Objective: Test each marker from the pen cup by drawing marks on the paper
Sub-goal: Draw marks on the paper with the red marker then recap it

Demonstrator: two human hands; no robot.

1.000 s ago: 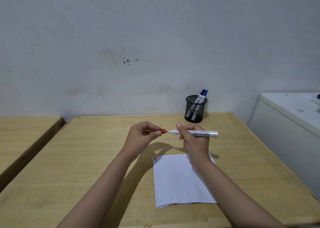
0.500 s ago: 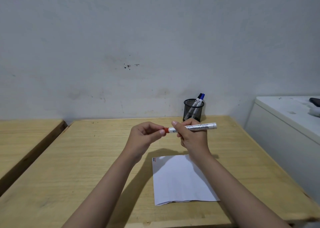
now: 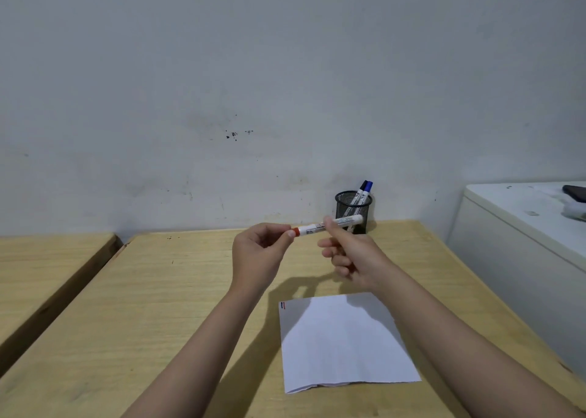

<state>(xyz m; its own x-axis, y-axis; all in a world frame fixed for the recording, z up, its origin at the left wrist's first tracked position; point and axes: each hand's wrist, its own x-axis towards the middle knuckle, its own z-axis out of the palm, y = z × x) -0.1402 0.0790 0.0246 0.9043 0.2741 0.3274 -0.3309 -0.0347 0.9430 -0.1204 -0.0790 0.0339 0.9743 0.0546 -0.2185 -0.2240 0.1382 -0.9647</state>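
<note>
I hold a white marker with a red cap (image 3: pixel 329 225) level above the table, in front of the black mesh pen cup (image 3: pixel 353 210). My left hand (image 3: pixel 258 256) pinches its red cap end. My right hand (image 3: pixel 352 256) grips the barrel with thumb and forefinger, the other fingers loosely curled. The cap sits on the marker. Two more markers (image 3: pixel 364 190), one blue-capped and one black-capped, lean in the cup by the wall. A white sheet of paper (image 3: pixel 342 344) lies on the table near me, with short red and blue marks at its top left corner.
The wooden table (image 3: pixel 158 306) runs to a grey wall. A second wooden surface (image 3: pixel 41 268) sits to the left across a gap. A white cabinet (image 3: pixel 520 236) stands at the right with a dark phone (image 3: pixel 575 192) on top.
One second ago the red cap was off, held in my left hand apart from the tip. It has been pushed onto the marker, and both hands have moved farther from me, toward the cup.
</note>
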